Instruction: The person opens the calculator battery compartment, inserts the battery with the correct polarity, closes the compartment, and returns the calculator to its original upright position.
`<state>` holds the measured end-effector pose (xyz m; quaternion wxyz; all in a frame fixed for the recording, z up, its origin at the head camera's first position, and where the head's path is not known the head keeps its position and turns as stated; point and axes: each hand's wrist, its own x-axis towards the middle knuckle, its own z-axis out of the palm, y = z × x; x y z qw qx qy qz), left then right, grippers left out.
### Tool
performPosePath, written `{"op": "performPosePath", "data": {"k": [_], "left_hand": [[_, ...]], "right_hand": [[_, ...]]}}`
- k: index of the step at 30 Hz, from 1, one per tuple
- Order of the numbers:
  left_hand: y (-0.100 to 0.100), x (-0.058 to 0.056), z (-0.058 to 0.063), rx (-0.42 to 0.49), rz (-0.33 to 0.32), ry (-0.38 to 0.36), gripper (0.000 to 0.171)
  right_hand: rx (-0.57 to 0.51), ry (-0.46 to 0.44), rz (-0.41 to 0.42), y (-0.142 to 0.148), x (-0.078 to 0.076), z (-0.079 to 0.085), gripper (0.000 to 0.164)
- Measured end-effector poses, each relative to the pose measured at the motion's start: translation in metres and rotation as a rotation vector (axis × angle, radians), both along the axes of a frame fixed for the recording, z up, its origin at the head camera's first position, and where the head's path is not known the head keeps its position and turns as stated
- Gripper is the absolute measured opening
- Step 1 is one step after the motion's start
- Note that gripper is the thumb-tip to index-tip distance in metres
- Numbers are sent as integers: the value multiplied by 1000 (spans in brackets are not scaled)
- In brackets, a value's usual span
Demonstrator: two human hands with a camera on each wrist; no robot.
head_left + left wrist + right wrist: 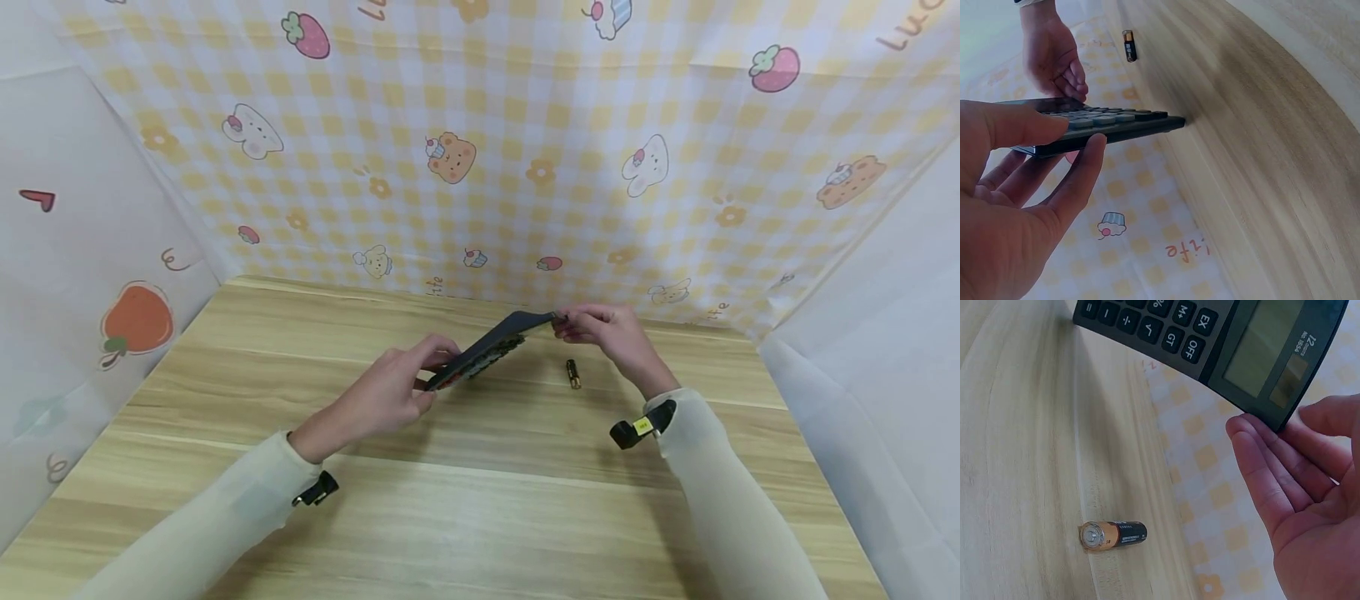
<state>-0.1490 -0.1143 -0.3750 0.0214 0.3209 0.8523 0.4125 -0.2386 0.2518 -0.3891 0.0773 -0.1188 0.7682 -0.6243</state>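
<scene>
Both hands hold a black calculator (491,344) tilted above the wooden table, its keys facing down in the head view. My left hand (390,385) grips one end, the thumb over the key side and the fingers beneath, as the left wrist view shows. At the display end, my right hand (603,337) pinches a corner. The right wrist view shows the calculator's display (1264,347) and dark keys (1150,328) marked OFF, GT and EX. A small black and copper battery (1113,535) lies on the table close to my right hand.
The wooden table (450,517) spans the space below. A yellow checked cloth (525,167) with cartoon prints hangs along its back edge, and white sheets (60,250) close in the sides. Each wrist wears a small black camera (643,425).
</scene>
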Motion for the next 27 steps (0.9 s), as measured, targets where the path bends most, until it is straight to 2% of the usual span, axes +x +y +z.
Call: {"op": "performPosePath", "data": {"k": [4,15,19,24,27], "left_hand": [[1,2,-2,-33,17,32,59],[1,3,-10,-92,20,56,66],[-1,4,-12,-126,30,62,67],[-2,5,-18,-148,71,59,65],[-3,7,-21,-131,111,44,61]], "right_hand": [[1,2,-10,-2,3,-1,39],[49,-58,-74,-7,6,-8,46],[64,-66,-69,-9,7,-10,46],[83,-75,-61,-11,8,-10,40],[106,-82,-53,-11,9,-11,39]]}}
